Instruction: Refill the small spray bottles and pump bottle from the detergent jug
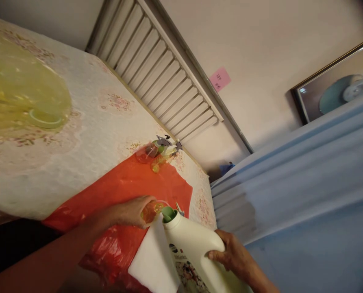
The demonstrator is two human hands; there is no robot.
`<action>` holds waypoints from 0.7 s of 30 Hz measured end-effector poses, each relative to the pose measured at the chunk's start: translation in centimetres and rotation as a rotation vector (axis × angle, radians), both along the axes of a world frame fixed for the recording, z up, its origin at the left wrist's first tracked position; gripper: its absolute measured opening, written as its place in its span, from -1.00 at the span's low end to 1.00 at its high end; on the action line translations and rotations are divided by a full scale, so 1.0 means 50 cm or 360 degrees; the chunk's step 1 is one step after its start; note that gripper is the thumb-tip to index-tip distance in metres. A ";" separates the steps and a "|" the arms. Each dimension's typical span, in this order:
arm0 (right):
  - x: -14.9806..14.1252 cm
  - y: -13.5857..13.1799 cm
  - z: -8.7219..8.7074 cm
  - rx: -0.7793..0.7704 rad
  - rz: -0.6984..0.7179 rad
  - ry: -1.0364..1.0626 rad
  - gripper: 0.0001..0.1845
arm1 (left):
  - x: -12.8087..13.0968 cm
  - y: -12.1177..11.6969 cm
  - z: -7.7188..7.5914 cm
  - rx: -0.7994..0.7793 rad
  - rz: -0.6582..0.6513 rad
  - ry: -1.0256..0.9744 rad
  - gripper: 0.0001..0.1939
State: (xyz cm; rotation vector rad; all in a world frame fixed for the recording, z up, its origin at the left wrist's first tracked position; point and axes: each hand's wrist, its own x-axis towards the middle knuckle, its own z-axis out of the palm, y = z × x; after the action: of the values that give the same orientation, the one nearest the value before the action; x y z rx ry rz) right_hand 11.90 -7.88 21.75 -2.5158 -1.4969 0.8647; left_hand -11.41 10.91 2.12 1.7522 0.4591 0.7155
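My right hand (231, 254) grips the handle of a large white jug (193, 248), tilted so its green spout (168, 213) leans toward my left hand. My left hand (134, 211) is wrapped round a small clear bottle (152, 211) holding yellowish liquid, which stands on an orange plastic sheet (129, 191). The spout sits right at the bottle's mouth. A white sheet or cloth (152, 260) lies under the jug.
A spray-trigger head beside another small bottle (161, 148) lies at the far edge of the orange sheet. A patterned tablecloth (86, 122) covers the table, with a translucent yellow cover (19, 89) at the left. A blue drape (291, 195) hangs at the right; a slatted radiator (166, 77) lines the wall.
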 end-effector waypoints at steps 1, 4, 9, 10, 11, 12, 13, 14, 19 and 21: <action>0.001 0.000 0.000 0.0000 0.0003 0.0003 -0.32 | -0.002 0.001 0.001 -0.0014 -0.0008 0.0001 -0.53; 0.003 0.000 -0.001 0.0002 0.0014 0.0005 -0.30 | -0.007 0.002 0.003 -0.0035 -0.0034 -0.0001 -0.50; 0.006 -0.001 -0.001 -0.0008 0.0016 0.0048 -0.32 | -0.010 -0.003 0.006 -0.0054 -0.0026 -0.0013 -0.52; 0.006 -0.001 -0.001 -0.0005 0.0018 0.0052 -0.33 | -0.010 -0.004 0.006 -0.0057 -0.0026 -0.0010 -0.51; 0.006 -0.001 -0.001 0.0000 0.0019 0.0053 -0.34 | -0.010 -0.004 0.007 -0.0060 -0.0023 -0.0007 -0.51; 0.007 0.000 -0.001 0.0002 0.0018 0.0050 -0.35 | -0.010 -0.004 0.007 -0.0063 -0.0028 -0.0004 -0.50; 0.006 0.000 -0.001 0.0001 0.0017 0.0046 -0.35 | -0.011 -0.003 0.008 -0.0066 -0.0035 0.0000 -0.50; 0.006 0.000 -0.001 -0.0001 0.0013 0.0042 -0.35 | -0.012 -0.003 0.010 -0.0069 -0.0040 0.0002 -0.49; 0.000 0.003 0.004 -0.0020 -0.0014 0.0020 -0.33 | -0.019 0.001 0.024 -0.0099 -0.0094 0.0010 -0.48; -0.004 0.005 0.007 -0.0018 -0.0019 0.0019 -0.32 | -0.021 0.000 0.029 -0.0107 -0.0120 0.0015 -0.48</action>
State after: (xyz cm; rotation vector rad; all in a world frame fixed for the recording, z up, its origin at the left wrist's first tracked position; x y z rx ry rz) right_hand 11.71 -7.64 22.09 -2.5204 -1.4764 0.8875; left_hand -12.45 10.91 3.55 1.7011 0.4168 0.6320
